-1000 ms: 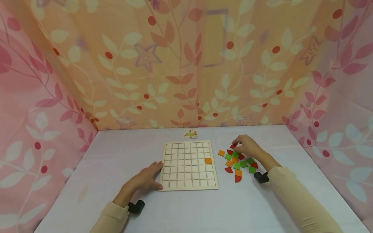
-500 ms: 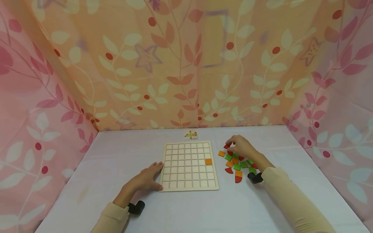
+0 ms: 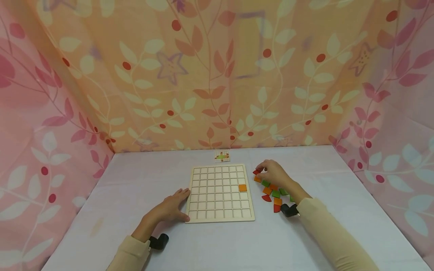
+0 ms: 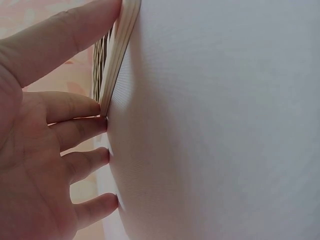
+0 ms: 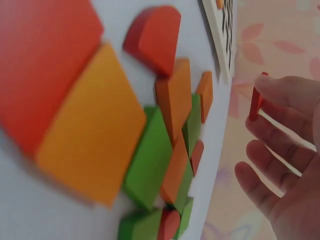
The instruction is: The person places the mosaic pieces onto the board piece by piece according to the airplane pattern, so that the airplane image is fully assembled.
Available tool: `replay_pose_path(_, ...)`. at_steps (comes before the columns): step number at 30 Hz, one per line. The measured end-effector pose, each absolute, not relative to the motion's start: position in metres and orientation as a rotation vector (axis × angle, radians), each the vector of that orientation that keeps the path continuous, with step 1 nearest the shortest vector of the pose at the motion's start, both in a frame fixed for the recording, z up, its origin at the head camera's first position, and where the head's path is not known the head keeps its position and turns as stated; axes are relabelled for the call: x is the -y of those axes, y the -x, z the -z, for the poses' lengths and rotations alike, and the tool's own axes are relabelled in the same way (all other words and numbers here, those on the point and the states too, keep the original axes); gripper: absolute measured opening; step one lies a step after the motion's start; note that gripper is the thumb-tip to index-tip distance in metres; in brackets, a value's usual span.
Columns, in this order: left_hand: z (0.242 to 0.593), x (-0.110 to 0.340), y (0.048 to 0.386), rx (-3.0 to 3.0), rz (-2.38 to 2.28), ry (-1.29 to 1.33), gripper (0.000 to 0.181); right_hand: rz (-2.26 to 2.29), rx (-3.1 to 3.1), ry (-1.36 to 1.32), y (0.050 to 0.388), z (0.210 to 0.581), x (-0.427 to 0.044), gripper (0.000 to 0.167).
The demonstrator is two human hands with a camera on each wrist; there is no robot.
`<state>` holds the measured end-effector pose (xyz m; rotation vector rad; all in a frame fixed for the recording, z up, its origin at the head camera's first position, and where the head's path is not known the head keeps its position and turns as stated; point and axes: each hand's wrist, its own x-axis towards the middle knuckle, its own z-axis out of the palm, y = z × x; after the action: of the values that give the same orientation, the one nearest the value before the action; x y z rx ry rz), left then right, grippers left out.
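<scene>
A pale wooden grid board lies mid-table, with one orange square tile in a cell near its right edge. My left hand rests at the board's left edge, its thumb on the near corner and its fingers spread, as the left wrist view also shows. Between thumb and fingers my right hand pinches a red quarter-round tile, held above the table just right of the board. Below that hand lies a loose group of green, orange and red tiles, partly hidden by it; a green tile shows close up.
A small pattern card lies behind the board. A red quarter-round tile lies near the board's right edge. White cloth covers the table, and a patterned curtain stands along its back and sides.
My right hand has moved left toward the board, carrying the red tile away from the back of the tile group. My left hand and the board stay in place.
</scene>
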<state>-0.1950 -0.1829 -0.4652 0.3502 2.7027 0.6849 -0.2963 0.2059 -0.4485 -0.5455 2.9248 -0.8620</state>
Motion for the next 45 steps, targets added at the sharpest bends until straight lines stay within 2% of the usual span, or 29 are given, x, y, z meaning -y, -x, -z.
replay_pose_path(11,0.466,0.184,0.196,-2.708,-0.685,-0.360,0.096,0.950,-2.893,0.452,0.295,0.460,-0.190,0.023)
replay_pose_path(33,0.468,0.184,0.195,-2.705,-0.699,-0.367,0.096,0.838,-2.871,0.460,0.293,0.464,-0.157,0.024)
replay_pose_path(45,0.465,0.184,0.194,-2.710,-0.697,-0.377,0.095,0.838,-2.891,0.461,0.292,0.466,-0.152,0.012)
